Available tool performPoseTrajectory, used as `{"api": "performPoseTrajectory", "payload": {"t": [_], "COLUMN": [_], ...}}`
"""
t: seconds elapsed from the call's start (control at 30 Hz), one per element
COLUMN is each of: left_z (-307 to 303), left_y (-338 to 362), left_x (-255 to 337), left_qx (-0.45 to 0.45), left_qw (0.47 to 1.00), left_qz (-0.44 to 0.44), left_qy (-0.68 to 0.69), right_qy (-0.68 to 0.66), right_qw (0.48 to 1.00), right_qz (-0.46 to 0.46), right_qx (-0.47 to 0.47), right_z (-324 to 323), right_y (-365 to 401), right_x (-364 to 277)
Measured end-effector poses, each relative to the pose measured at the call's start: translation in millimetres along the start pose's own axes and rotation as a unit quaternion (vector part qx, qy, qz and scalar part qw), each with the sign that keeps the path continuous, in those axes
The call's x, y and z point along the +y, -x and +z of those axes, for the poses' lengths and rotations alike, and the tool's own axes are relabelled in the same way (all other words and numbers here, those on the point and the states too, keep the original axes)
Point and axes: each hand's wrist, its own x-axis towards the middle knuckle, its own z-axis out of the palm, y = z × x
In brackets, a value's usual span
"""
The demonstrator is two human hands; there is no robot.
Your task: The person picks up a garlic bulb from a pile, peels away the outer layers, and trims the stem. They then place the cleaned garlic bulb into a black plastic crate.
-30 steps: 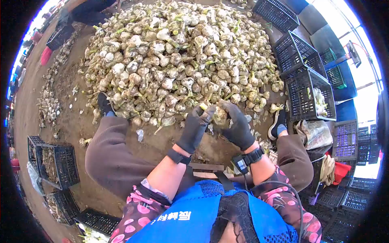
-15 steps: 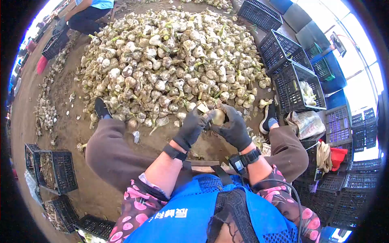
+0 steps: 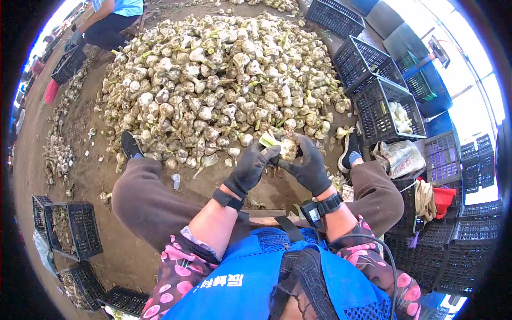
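Both my hands wear dark gloves and meet in front of the near edge of a big heap of garlic (image 3: 213, 90). In my right hand (image 3: 308, 168) a pale, round garlic bulb (image 3: 288, 150) is gripped between thumb and fingers, with roots hanging below it. Close beside it, my left hand (image 3: 249, 166) is closed, and a pale green garlic stem (image 3: 268, 140) sticks up from its fingers. Whether that stem still joins the bulb, or whether the left fingers hide a tool, I cannot make out.
At the right stand black crates, one holding white pieces (image 3: 400, 117), near a whitish sack (image 3: 401, 159) and a red cloth (image 3: 444, 201). More crates (image 3: 74, 226) lie at the left. Another person (image 3: 113, 22) squats at the upper left. Loose garlic litters the ground.
The bulb has turned in my right hand, so more of its pale side and its roots show. A green stem now shows above my left fingers. The view has shifted slightly.
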Motion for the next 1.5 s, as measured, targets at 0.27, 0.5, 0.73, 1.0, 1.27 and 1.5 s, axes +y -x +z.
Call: {"api": "performPoseTrajectory", "payload": {"t": [0.27, 0.5, 0.73, 1.0, 1.27, 1.5], "left_z": [-3.7, 15.3, 7.5, -69.5, -20.2, 12.4], "left_y": [-0.7, 3.1, 3.5, -18.9, -3.5, 4.6], "left_x": [-3.9, -7.8, -6.7, -95.8, -24.1, -26.8], "left_qx": [0.005, -0.026, -0.013, 0.084, -0.040, -0.037], "left_qw": [1.000, 0.989, 0.992, 0.850, 0.797, 0.992], "left_qz": [0.029, 0.052, -0.068, 0.023, -0.129, -0.075], "left_qy": [-0.011, -0.138, 0.104, -0.520, -0.589, 0.097], "right_qy": [-0.257, -0.306, -0.332, -0.547, -0.467, -0.342], "right_qw": [0.948, 0.916, 0.918, 0.791, 0.833, 0.906], "right_qz": [0.183, 0.260, 0.218, 0.275, 0.296, 0.247], "right_qx": [-0.034, 0.003, -0.013, -0.015, 0.012, -0.039], "right_z": [0.4, 27.1, 44.6, 2.0, 4.5, 18.2], "right_y": [2.4, 13.8, 14.6, 14.2, 18.6, 18.3], "right_x": [-3.5, 23.6, 38.0, -1.1, 23.0, 32.0]}}
